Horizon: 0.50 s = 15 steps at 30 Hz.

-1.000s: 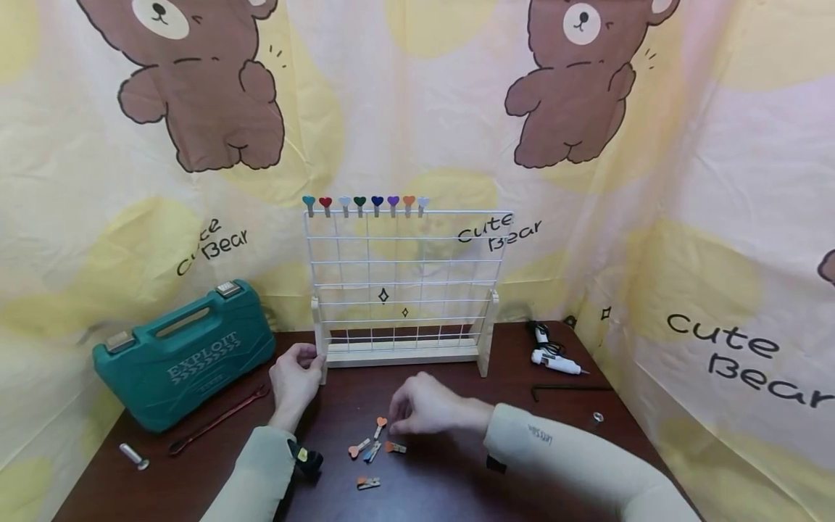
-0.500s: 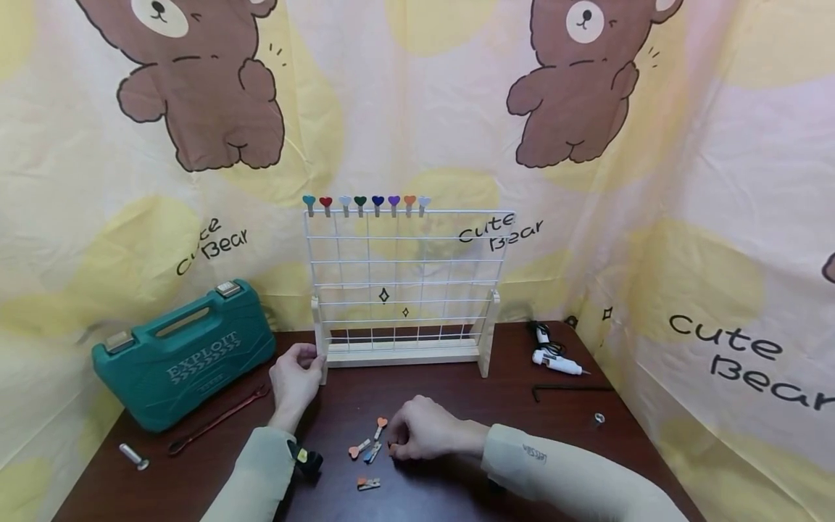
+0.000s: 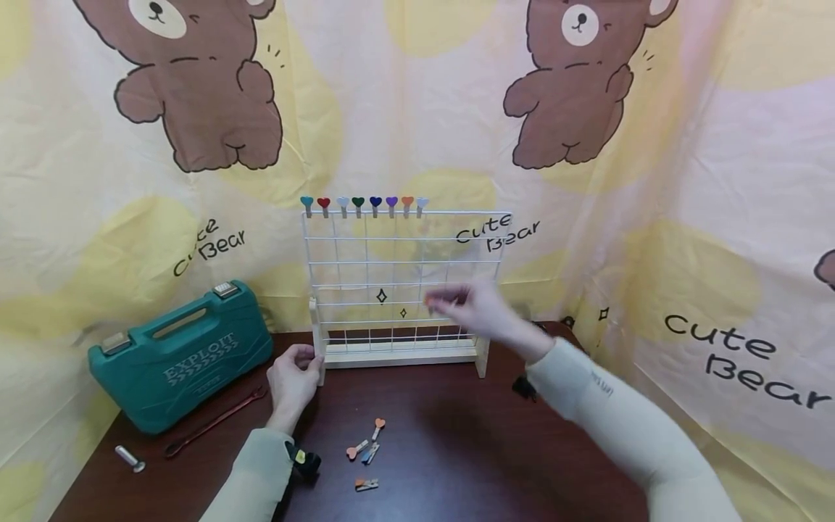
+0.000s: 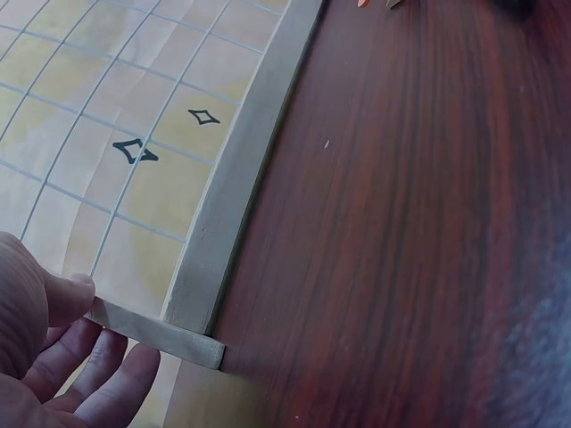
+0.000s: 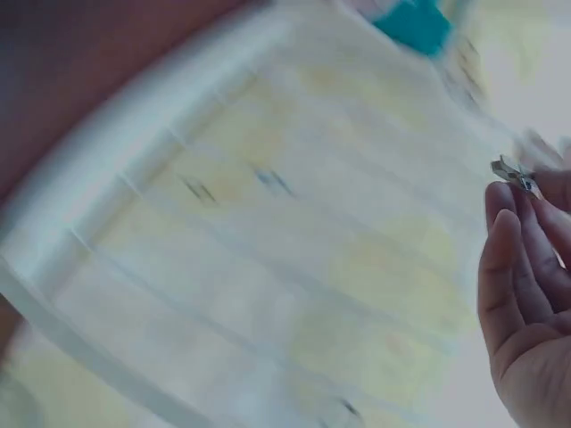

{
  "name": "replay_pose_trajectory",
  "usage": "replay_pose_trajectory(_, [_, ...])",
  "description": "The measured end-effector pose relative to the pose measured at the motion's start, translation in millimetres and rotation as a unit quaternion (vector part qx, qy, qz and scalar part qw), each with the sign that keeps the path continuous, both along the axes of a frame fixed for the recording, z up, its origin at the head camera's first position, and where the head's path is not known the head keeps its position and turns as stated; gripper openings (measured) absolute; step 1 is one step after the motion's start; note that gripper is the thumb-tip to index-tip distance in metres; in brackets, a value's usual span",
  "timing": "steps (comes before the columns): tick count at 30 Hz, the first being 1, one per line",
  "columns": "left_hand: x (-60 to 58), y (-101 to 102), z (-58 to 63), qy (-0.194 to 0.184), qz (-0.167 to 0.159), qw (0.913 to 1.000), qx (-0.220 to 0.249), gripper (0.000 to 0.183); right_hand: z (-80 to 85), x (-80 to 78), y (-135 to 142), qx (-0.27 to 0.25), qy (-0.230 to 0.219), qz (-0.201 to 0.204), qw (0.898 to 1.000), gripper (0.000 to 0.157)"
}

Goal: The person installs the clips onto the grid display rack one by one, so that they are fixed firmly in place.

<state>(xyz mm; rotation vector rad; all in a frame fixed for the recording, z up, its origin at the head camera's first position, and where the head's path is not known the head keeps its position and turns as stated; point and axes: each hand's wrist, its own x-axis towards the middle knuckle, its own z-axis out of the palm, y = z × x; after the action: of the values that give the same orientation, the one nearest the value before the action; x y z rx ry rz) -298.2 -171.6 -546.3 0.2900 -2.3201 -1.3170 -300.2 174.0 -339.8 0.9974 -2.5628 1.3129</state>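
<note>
A white wire grid rack (image 3: 401,302) on a wooden stand stands at the back of the table. Several small heart-topped clothespins (image 3: 375,206) in different colours are clipped along its top bar, from the left corner to past the middle. My left hand (image 3: 293,380) grips the stand's left wooden leg (image 4: 161,333), thumb on one side and fingers on the other. Raised in front of the grid's right half, my right hand (image 3: 479,312) pinches a clothespin with an orange heart (image 3: 428,300); its metal spring end (image 5: 512,173) shows in the right wrist view.
Several loose clothespins (image 3: 370,454) lie on the dark wood table (image 3: 483,464) at the front middle. On the left are a teal tool case (image 3: 196,355), a red wrench (image 3: 215,423) and a bolt (image 3: 130,458). A patterned curtain (image 3: 587,239) hangs behind.
My right hand came down over the loose clothespins, picked up an orange-hearted one and rose with it up and right to the grid. The left hand stays on the stand's leg.
</note>
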Motion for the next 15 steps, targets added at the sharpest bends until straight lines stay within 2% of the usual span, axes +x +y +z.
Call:
replay_pose_trajectory(4, [-0.2,-1,0.1,0.007,0.0,1.0,-0.007,0.015,61.3,-22.5,5,-0.061,0.07,-0.032,0.995,0.018])
replay_pose_trajectory(7, [0.1,-2,0.0,0.008,0.001,0.9999,-0.008,0.015,94.5,-37.8,3,-0.078,0.12,-0.068,0.987,0.016])
replay_pose_trajectory(10, [1.1,-2,0.3,0.006,0.001,1.0,-0.005,0.015,112.5,-51.8,1,-0.082,0.128,-0.096,0.984,0.016])
replay_pose_trajectory(15, [2.7,0,2.5,-0.008,-0.007,0.9999,0.002,0.016,117.2,-67.9,-2,-0.089,0.09,-0.11,0.986,0.016])
